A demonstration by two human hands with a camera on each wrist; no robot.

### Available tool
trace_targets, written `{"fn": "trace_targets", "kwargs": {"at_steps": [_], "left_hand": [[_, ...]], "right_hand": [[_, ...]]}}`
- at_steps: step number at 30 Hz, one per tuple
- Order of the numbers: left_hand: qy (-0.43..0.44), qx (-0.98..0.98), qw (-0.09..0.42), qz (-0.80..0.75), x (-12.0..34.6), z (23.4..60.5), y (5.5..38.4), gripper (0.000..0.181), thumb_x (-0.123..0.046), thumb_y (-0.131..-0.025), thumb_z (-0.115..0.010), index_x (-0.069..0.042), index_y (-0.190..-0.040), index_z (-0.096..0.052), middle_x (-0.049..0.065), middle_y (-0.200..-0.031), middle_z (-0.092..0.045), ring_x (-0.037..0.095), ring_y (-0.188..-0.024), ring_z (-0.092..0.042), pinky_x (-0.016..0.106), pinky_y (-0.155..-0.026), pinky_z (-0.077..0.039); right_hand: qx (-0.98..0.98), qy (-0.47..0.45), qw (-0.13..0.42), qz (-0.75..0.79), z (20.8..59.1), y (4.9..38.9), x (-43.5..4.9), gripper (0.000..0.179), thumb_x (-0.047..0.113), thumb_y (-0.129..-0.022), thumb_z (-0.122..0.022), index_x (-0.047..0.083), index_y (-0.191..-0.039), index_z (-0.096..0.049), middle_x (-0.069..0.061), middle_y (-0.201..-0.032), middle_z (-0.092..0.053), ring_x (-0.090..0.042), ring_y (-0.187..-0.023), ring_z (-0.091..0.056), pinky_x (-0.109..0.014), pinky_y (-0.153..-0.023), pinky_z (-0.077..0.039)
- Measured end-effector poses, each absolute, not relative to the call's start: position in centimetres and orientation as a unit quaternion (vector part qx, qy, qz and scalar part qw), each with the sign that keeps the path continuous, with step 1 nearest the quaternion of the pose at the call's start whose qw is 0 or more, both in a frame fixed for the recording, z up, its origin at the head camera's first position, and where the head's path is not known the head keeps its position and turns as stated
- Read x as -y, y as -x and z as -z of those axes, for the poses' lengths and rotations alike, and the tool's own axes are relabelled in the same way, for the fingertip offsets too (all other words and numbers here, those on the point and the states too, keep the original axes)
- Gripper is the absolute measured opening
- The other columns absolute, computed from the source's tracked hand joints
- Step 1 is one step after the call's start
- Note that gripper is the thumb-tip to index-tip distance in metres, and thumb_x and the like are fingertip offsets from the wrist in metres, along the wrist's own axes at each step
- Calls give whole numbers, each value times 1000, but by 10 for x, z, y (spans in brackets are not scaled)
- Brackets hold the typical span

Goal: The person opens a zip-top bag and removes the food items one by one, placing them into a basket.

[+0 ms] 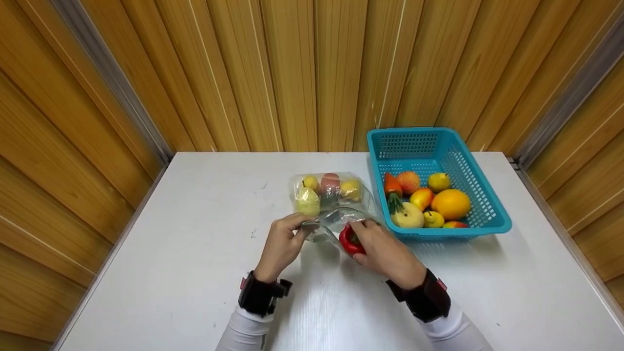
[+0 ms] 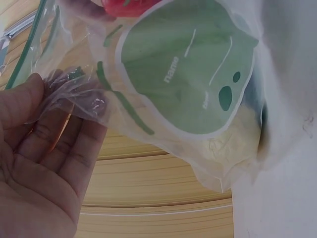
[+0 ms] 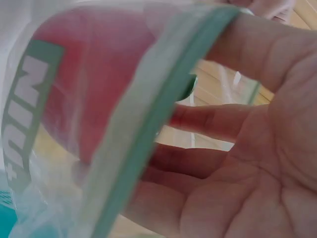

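My left hand [image 1: 282,243] pinches the rim of a clear zip bag [image 2: 183,74] with green edging and a green printed label between thumb and fingers. At the bag's open mouth, my right hand [image 1: 390,251] holds a red bell pepper [image 1: 347,240] with a green stem. In the right wrist view, the pepper [image 3: 94,74] shows through the bag's film, and the fingers reach in past the green zip edge. Farther inside the bag are a pale yellow-green vegetable [image 1: 307,201], a reddish fruit [image 1: 330,181] and two yellow fruits [image 1: 350,189].
A blue plastic basket [image 1: 487,195] stands to the right of the bag. In it lie a carrot [image 1: 392,184], an orange-yellow oval fruit [image 1: 451,204], a peach-coloured fruit [image 1: 408,182] and several others. The white table [image 1: 195,234] meets wood-patterned walls [image 1: 292,73] at the back and sides.
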State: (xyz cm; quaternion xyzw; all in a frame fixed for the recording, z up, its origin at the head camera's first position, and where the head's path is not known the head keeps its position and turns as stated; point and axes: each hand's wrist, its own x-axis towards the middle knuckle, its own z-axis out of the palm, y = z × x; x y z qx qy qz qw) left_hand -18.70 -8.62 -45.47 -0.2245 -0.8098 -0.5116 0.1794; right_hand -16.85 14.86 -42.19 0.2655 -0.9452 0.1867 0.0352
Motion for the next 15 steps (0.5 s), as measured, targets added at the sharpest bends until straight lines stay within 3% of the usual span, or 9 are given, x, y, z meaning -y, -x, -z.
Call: {"fn": "trace_targets", "kwargs": {"at_steps": [15], "left_hand": [[222,812,173,512,87,454,186,13,3,-94,-70,-1,-102,-80,7,-99,-77,17,-91,-72,29,-79,-59]], "right_hand": [[929,-269,105,-230,422,159,-163,70,15,-75,-93,-1,-136,-61,-20,-114,-67,-32,-96,-65,-46,-80,-62]]}}
